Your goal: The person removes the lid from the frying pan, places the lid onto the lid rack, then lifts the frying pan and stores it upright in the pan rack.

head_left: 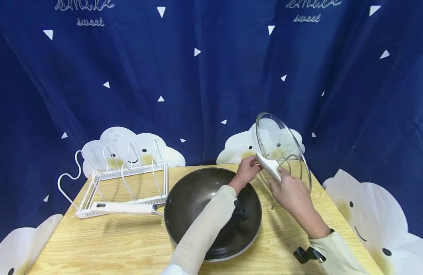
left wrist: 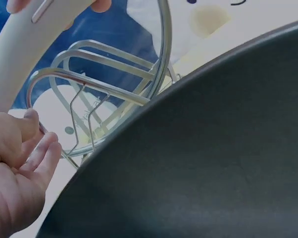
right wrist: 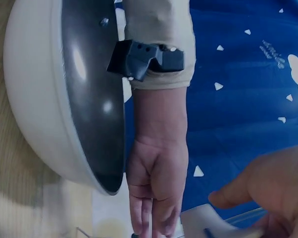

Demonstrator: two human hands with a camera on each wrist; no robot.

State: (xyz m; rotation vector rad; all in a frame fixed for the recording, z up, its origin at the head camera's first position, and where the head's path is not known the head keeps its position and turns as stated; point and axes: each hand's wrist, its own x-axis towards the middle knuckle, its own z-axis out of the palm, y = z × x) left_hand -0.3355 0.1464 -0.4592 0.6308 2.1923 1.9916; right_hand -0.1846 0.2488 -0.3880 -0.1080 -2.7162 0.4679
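A glass lid [head_left: 273, 133] with a metal rim stands tilted on edge at the right of the table. My right hand [head_left: 294, 194] grips its long white handle [head_left: 268, 166]. Reaching across the wok, my left hand [head_left: 246, 171] is beside that handle. In the left wrist view, the left hand [left wrist: 20, 173] pinches the end of a metal wire rack [left wrist: 99, 88] between thumb and fingers. This rack is partly hidden behind the lid and hands. Below the left forearm lies the dark-lined wok [head_left: 194, 194], its white handle [head_left: 125, 208] pointing left.
A white wire rack [head_left: 85, 214] with upright curved dividers stands at the left, and the wok's handle lies over its front edge. The wooden table [head_left: 128, 244] ends at a blue curtain [head_left: 211, 84] with white clouds. Black cameras sit on both wrists.
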